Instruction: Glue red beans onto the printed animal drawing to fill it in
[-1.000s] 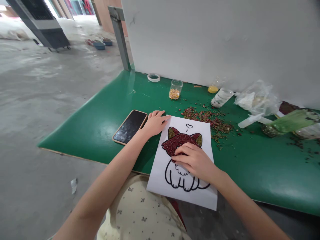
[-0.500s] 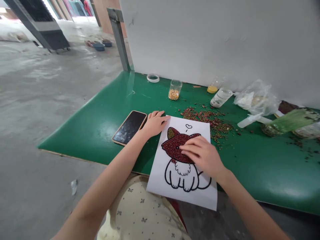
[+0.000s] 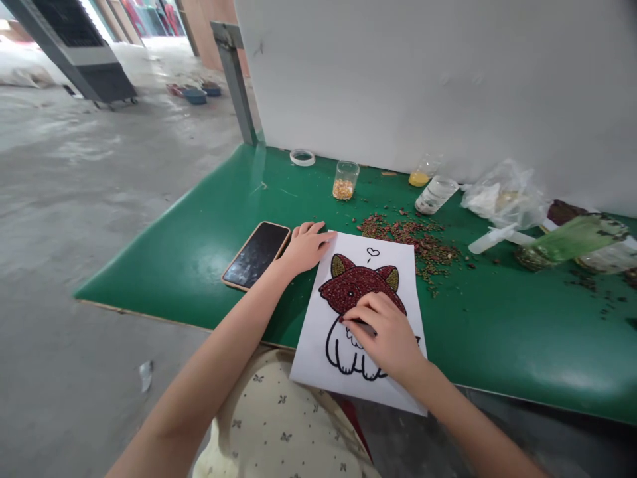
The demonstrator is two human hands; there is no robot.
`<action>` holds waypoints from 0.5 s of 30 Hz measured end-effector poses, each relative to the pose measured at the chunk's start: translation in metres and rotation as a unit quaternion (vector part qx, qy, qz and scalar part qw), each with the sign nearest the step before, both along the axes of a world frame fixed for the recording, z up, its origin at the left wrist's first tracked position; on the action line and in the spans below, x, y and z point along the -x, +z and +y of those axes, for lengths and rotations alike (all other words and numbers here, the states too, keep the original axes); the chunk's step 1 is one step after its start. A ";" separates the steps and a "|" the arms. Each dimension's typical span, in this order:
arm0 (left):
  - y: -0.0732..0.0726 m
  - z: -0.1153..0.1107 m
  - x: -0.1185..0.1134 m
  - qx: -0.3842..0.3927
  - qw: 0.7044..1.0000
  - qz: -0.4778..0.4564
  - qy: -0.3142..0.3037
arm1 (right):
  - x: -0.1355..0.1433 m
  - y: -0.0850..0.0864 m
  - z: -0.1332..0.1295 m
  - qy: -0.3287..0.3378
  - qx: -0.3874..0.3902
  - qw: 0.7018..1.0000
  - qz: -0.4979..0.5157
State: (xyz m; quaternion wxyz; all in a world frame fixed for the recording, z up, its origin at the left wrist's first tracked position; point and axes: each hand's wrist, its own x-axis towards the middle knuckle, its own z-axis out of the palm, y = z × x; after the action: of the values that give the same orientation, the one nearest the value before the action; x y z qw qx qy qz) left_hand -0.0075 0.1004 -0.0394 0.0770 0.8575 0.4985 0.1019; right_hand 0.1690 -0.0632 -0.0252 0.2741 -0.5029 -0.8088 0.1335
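Note:
A white sheet of paper (image 3: 311, 355) lies at the table's front edge and juts past it. It carries a black-outlined cartoon animal with a small heart above. Dark red beans fill its head (image 3: 368, 279), and greenish ones its ears. My right hand (image 3: 381, 332) is over the chest, thumb and fingers pinched at the left of the neck beside dark red beans. What the pinch holds, if anything, is too small to make out. My left hand (image 3: 308, 245) rests flat, fingers spread, at the sheet's upper left corner. Behind the sheet are loose red and green beans (image 3: 408, 236).
A phone (image 3: 256, 255) lies beside my left forearm. Along the back of the green table (image 3: 164, 265) are a jar of corn kernels (image 3: 345, 180), a ring-shaped lid (image 3: 302, 158), a tipped clear jar (image 3: 436, 194) and a plastic bag (image 3: 507, 196). A green plastic bottle (image 3: 572, 242) lies at right.
My right hand has moved down from the animal's face to its neck and chest, uncovering the right ear. My left hand stays at the sheet's corner. The view has shifted slightly.

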 end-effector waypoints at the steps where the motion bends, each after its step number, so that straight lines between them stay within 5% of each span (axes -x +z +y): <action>1: 0.000 0.000 0.000 0.000 1.000 0.002 0.000 | 0.001 0.000 0.000 0.003 0.001 1.000 -0.003; 7: 0.002 -0.001 0.000 0.002 1.000 0.003 -0.001 | -0.016 0.014 0.004 -0.031 -0.033 0.999 0.024; 15: 0.005 -0.002 -0.001 0.008 1.000 0.004 0.008 | -0.121 0.044 0.051 -0.217 -0.123 0.966 0.068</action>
State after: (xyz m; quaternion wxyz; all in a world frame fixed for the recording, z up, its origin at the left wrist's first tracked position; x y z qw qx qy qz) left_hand -0.0069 0.0983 -0.0346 0.0812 0.8532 0.5065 0.0945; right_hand 0.2898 -0.0126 0.0186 0.4107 -0.6183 -0.6702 0.0039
